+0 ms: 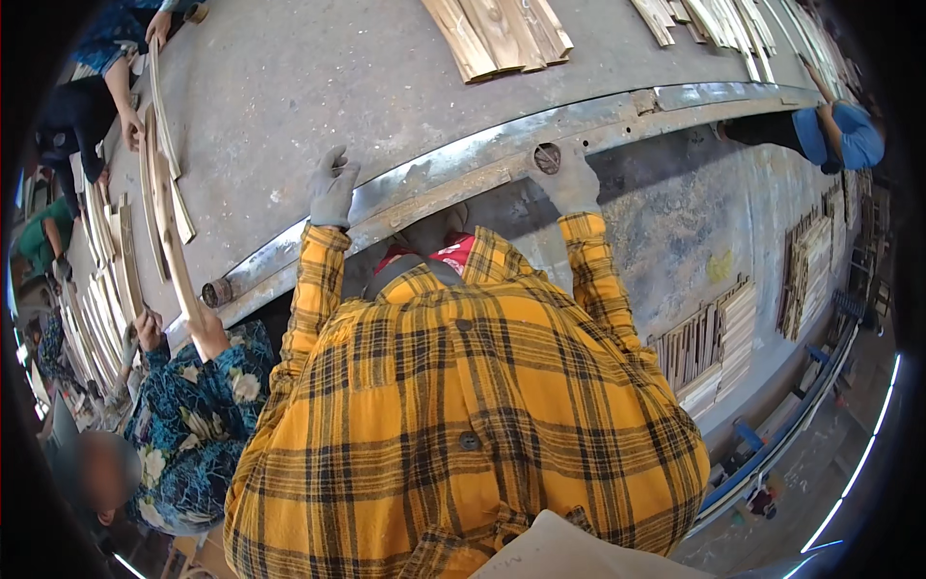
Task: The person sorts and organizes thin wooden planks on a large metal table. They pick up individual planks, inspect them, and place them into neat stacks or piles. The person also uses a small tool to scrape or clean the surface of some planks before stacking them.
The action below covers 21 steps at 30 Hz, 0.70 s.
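My left hand (pixel 333 189), in a grey glove, is above the near edge of the grey worktable (pixel 325 94). Its fingers are loosely curled and apart, and nothing shows in it. My right hand (pixel 571 184), gloved the same way, is at the metal edge rail (pixel 448 163) of the table. It grips a small round can (pixel 548 158) with a dark, stained inside; what the can contains is not plain. Across the table from me, several flat wooden boards (pixel 499 36) lie side by side.
To my left a person in a blue floral top (pixel 195 412) holds a long wood strip (pixel 170 239). Another small can (pixel 217 292) stands by the rail. More strips (pixel 101 289) and workers are beyond. Stacked wood (pixel 705 340) is on the right; a person in blue (pixel 839 134) stands farther off.
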Tool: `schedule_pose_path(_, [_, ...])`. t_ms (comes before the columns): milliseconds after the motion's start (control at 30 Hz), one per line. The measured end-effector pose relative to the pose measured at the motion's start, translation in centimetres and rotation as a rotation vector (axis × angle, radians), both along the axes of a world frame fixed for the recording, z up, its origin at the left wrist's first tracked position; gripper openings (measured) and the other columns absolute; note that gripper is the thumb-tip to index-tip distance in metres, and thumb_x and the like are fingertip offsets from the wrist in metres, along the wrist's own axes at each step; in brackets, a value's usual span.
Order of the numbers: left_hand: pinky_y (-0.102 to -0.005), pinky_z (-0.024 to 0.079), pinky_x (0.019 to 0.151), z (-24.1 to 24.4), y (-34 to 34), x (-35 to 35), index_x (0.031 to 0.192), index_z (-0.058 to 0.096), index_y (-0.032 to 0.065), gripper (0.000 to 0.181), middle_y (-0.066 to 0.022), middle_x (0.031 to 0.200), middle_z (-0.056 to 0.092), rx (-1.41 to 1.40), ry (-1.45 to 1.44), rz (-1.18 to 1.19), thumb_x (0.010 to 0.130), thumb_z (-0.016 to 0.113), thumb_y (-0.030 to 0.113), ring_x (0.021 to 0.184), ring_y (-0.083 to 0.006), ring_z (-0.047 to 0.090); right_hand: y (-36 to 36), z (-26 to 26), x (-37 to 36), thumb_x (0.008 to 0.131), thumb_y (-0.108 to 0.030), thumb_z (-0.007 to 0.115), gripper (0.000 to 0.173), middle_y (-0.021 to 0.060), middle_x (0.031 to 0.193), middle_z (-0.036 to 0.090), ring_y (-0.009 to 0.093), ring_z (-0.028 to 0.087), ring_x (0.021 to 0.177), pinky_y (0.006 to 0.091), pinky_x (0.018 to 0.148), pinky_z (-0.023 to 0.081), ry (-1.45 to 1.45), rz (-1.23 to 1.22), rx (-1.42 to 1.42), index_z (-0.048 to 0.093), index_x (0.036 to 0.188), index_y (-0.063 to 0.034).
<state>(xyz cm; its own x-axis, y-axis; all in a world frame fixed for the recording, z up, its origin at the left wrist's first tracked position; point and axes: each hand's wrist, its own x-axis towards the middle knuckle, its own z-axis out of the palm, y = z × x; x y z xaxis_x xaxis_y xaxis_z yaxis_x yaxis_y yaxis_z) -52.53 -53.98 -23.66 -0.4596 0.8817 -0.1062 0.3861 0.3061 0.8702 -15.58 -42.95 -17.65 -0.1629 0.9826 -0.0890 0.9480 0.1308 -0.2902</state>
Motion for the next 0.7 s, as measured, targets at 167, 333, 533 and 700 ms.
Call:
schedule_pose_path(167, [-0.0359, 0.051, 0.082, -2.1, -3.1, -1.1, 0.121, 0.058, 0.0073, 0.042, -0.0139, 0.104, 0.066, -0.059, 0.098, 0.148, 0.085, 0.063, 0.029, 0.095, -0.0242, 0.063, -0.3, -1.6, -1.1, 0.074, -0.041, 0.071, 0.043, 0.0107, 0.1, 0.063, 0.033, 0.063, 0.089, 0.0447, 0.072, 0.051, 0.051, 0.24, 0.081, 0.059, 0.108, -0.0173])
schedule_pose_path(333, [-0.0393, 0.05, 0.08, 0.3, -3.6, -1.8, 0.118, 0.059, 0.0096, 0.04, -0.0156, 0.102, 0.063, -0.065, 0.229, 0.223, 0.083, 0.063, 0.028, 0.089, -0.0307, 0.063, -2.4, -0.7, 0.3, 0.064, -0.043, 0.079, 0.073, 0.0212, 0.117, 0.057, 0.04, 0.059, 0.1, 0.0446, 0.081, 0.049, 0.032, 0.191, -0.009, 0.049, 0.122, -0.0106])
schedule_pose_path(533, [-0.0416, 0.049, 0.076, 4.8, -7.6, -6.3, 0.117, 0.058, 0.0118, 0.038, -0.0143, 0.101, 0.059, -0.027, 0.608, 0.482, 0.082, 0.063, 0.028, 0.086, -0.0322, 0.06, -2.1, 5.7, -1.2, 0.07, -0.028, 0.079, 0.062, 0.0131, 0.105, 0.057, 0.033, 0.058, 0.098, 0.0408, 0.081, 0.047, 0.038, 0.06, 0.126, 0.05, 0.121, -0.0077])
schedule_pose_path(700, [-0.0435, 0.049, 0.078, 3.8, -6.9, -15.8, 0.12, 0.055, 0.0128, 0.042, -0.0132, 0.108, 0.057, -0.164, 0.7, 0.67, 0.083, 0.062, 0.029, 0.094, -0.0318, 0.058, -1.6, 7.6, -8.8, 0.074, -0.024, 0.076, 0.045, 0.0114, 0.099, 0.058, 0.032, 0.057, 0.092, 0.0399, 0.078, 0.047, 0.128, 0.29, 0.303, 0.056, 0.109, -0.0055])
